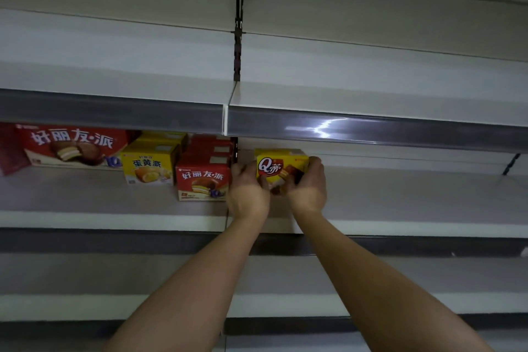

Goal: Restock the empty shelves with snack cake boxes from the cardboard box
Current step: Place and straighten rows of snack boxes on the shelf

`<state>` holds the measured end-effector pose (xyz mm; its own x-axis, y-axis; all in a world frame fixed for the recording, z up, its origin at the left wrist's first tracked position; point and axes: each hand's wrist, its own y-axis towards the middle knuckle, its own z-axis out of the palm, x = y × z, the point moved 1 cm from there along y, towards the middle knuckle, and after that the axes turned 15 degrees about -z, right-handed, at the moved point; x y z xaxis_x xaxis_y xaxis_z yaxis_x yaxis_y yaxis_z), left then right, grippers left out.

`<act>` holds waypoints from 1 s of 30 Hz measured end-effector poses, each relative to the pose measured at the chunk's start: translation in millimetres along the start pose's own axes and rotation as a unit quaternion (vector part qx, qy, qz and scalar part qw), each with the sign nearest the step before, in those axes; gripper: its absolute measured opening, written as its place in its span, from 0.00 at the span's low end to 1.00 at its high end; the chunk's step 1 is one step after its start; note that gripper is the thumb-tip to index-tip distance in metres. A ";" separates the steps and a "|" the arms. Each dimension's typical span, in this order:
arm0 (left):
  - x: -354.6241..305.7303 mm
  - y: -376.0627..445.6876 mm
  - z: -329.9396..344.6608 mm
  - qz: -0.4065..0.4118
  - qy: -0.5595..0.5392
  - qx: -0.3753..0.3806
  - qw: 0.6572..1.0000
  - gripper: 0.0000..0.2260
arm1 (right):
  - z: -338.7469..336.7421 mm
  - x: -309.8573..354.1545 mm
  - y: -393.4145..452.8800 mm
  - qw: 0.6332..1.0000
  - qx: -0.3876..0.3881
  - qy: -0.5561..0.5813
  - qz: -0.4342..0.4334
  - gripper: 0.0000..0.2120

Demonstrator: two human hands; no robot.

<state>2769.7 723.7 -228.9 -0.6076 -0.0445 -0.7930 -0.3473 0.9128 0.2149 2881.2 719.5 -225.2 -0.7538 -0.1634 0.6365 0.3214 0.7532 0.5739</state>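
Observation:
A yellow snack cake box [281, 164] with a red Q logo sits at the left end of the right-hand shelf board [414, 194]. My left hand [248, 191] grips its left side and my right hand [310, 184] grips its right side, fingers curled over the top corners. The box's lower front is hidden behind my hands. Left of it stand a red pie box [203, 178], a yellow egg-yolk pie box [150, 164] and a large red pie box [74, 147], with more boxes stacked behind them.
The shelf above [371, 94] and the lower shelves [114, 274] hold nothing. A dark slotted upright [237, 48] divides the two bays. A bracket [511, 164] sticks out at the far right of the middle shelf. The cardboard box is out of view.

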 end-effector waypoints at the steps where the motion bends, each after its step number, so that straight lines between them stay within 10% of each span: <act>1: 0.6 1.3 2.3 -0.009 0.008 0.013 1.000 0.14 | 0.0 -3.6 2.9 0.999 0.027 -0.046 -0.010 0.21; 21: 28.7 115.0 104.6 -0.143 -0.248 0.157 0.945 0.43 | 80.1 -38.5 62.6 0.966 0.118 0.207 0.103 0.27; 30: 23.1 119.7 112.3 -0.148 -0.231 0.151 0.950 0.39 | 106.5 -46.1 82.5 0.926 0.129 0.314 0.166 0.29</act>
<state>2794.3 877.5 -285.5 -0.1135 -0.1985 -0.9735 -0.1912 0.9659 -0.1746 2881.4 857.1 -262.1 -0.1307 -0.1724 0.9763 0.2665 0.9424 0.2021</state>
